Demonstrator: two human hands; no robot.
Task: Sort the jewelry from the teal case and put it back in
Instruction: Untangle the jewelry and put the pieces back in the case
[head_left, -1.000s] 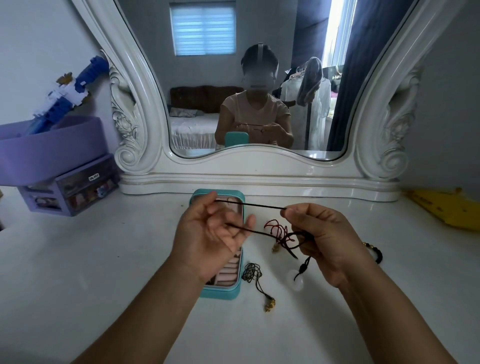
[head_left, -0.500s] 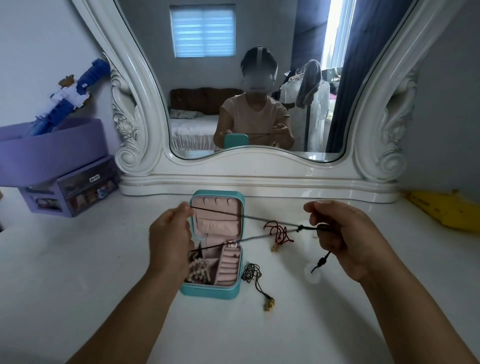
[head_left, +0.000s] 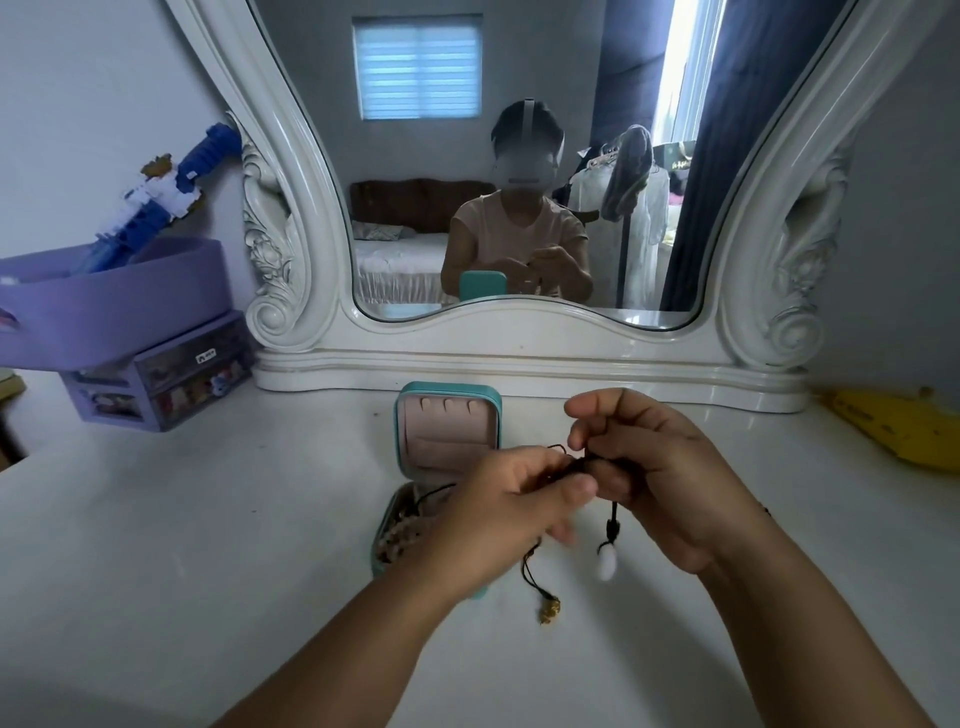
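Observation:
The teal case stands open on the white vanity top, its pink-lined lid upright. Pale beads lie in its left side. My left hand and my right hand meet just right of the case, both pinching a black cord necklace. Its white oval pendant hangs below my fingers. A second black cord with a gold charm lies on the table under my left hand, partly hidden by it.
A large white-framed mirror stands right behind the case. At the left are a purple tub holding a blue toy, and a small purple drawer unit. A yellow object lies at the right.
My hands were spread apart with the black cord stretched between them; now they have come together right of the case, the cord bunched in my fingers. The red cord is now hidden behind my hands.

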